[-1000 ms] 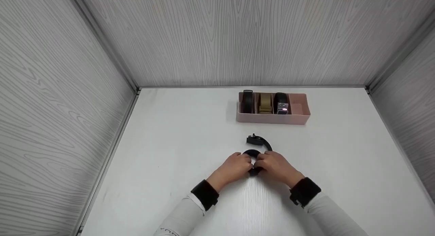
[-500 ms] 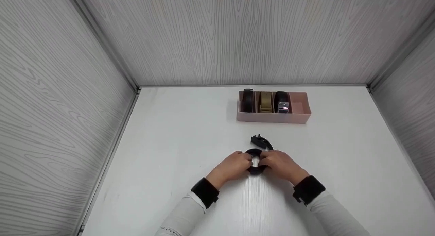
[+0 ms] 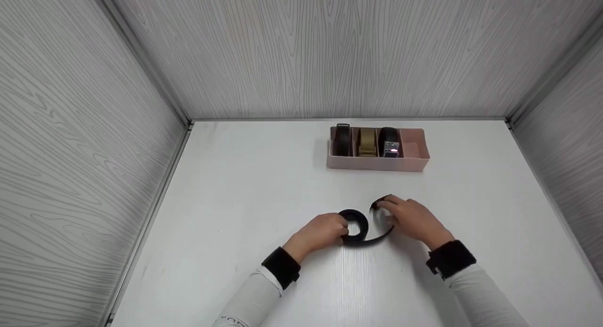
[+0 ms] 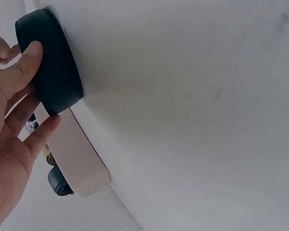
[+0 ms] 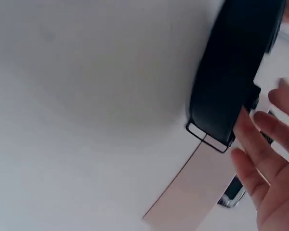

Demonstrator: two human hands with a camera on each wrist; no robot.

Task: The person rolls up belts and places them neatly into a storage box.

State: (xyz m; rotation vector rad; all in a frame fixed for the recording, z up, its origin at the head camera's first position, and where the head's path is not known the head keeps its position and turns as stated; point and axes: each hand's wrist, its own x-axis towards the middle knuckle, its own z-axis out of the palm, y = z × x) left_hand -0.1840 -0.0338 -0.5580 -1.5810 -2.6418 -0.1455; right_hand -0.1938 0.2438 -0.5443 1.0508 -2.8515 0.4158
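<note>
A black belt, partly rolled into a coil, stands on edge on the white table. My left hand grips the coil's left side; in the left wrist view its thumb lies on the outer face of the belt. From the coil a loose stretch curves right to my right hand. In the right wrist view, nearly straight fingers touch the edge of the strap near its rectangular metal buckle frame. Part of the buckle end is hidden by the right hand in the head view.
A pink compartment box stands behind the hands. It holds a rolled black belt, a tan belt and a black belt with a shiny buckle. Grey wood-grain walls enclose the table's back and sides.
My right hand has left the coil and moved right and away from me. The belt's loose end has swung right, opening a gap beside the coil. My left hand keeps its hold, almost still.
</note>
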